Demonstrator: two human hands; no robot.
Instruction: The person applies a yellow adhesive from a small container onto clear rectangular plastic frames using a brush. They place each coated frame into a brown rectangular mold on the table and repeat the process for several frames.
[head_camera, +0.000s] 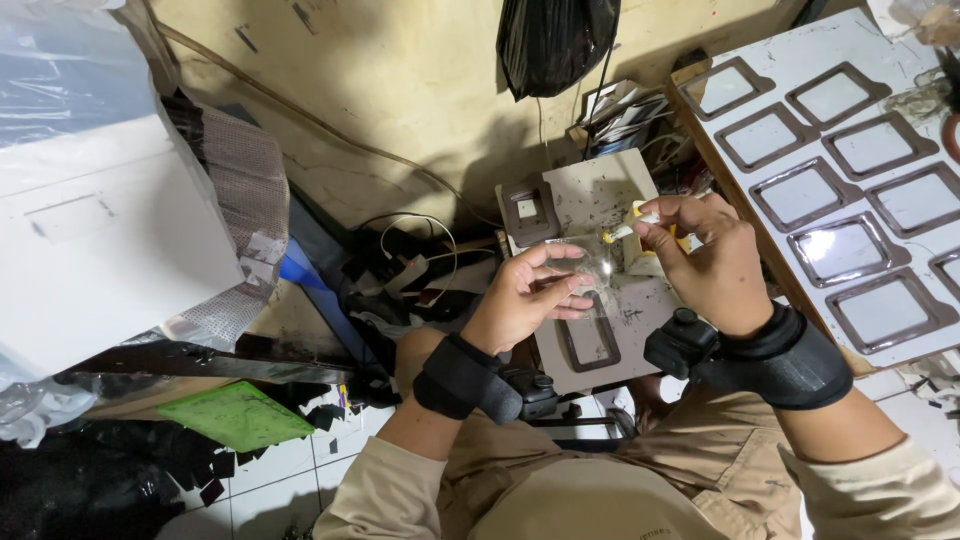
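Single head cam, looked steeply down from above, close on both hands at centre frame; board (850, 180) sat at 2 o'clock, white box (90, 230) at 9.

The clear piece (588, 262) in the left hand (525, 300) is blurred by glare.

The frames (830, 175) were dark brown around pale centres; the board (775, 55) white; the mat (235, 415) bright green; the bag (555, 40) black.
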